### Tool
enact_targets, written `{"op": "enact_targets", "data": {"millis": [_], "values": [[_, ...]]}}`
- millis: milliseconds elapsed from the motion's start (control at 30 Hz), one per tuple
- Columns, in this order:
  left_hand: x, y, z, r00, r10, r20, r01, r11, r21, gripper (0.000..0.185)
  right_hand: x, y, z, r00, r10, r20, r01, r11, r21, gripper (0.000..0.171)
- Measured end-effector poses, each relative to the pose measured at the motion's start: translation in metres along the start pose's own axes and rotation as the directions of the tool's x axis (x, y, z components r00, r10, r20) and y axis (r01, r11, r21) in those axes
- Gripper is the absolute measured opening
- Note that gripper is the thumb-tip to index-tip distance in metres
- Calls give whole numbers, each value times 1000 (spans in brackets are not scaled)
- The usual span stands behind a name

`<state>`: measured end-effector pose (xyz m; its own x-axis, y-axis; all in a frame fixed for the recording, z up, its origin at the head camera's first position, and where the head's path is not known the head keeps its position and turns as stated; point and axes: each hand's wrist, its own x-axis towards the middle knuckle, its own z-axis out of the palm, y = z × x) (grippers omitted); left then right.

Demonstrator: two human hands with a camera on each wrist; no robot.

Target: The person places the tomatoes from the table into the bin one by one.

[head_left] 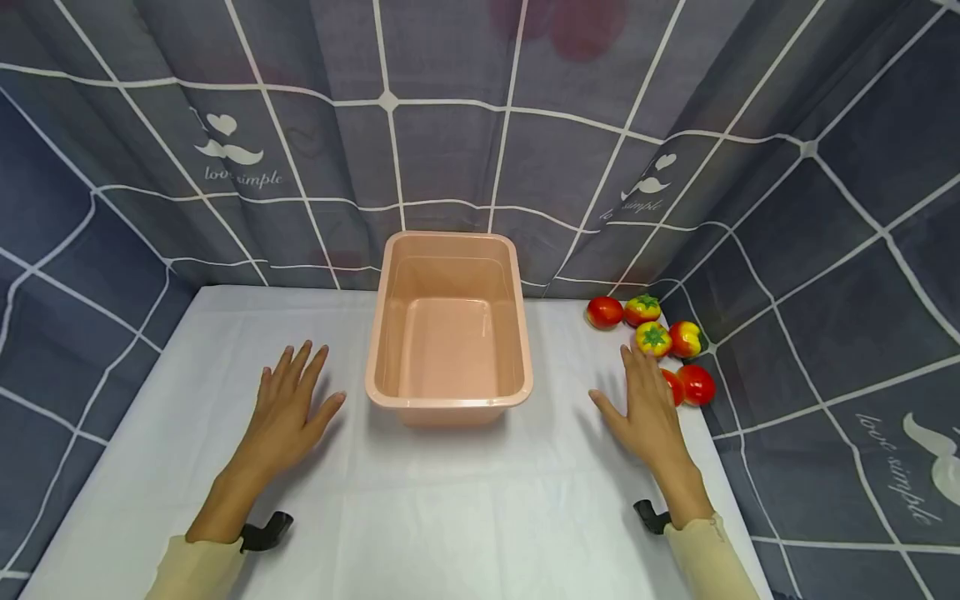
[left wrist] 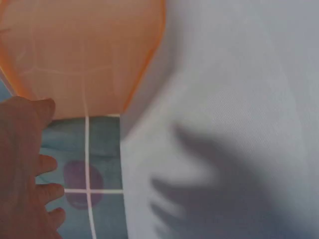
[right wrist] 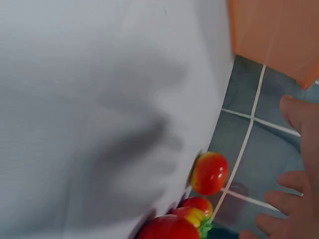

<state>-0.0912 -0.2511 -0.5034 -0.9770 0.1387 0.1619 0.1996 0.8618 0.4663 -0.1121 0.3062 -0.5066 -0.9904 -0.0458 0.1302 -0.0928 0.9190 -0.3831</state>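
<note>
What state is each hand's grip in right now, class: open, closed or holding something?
Left hand: grip open, holding nothing.
Right hand: grip open, holding nothing.

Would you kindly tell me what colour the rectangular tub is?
The tub is pale peach, showing best in the head view.

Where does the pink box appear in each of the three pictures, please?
Head: pink box near the centre, seen whole.
Left wrist: upper left, cut off by the top edge.
Right wrist: upper right corner, only partly shown.
Shared landmark: the dark curtain with white grid lines, visible in all three views.
</note>
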Motion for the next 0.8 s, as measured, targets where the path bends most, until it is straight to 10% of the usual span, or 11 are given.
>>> {"op": "enact_targets", "data": {"millis": [367,800], "values": [[5,30,-6,1000,25,-4,-26,949,-313,66,-3,23,-1,957,211,-197,-152,948,279,71],[18,64,16,994,56,-94,-107,695,-711,66,-7,50,3,897,382,-221,-307,900,310,77]]}}
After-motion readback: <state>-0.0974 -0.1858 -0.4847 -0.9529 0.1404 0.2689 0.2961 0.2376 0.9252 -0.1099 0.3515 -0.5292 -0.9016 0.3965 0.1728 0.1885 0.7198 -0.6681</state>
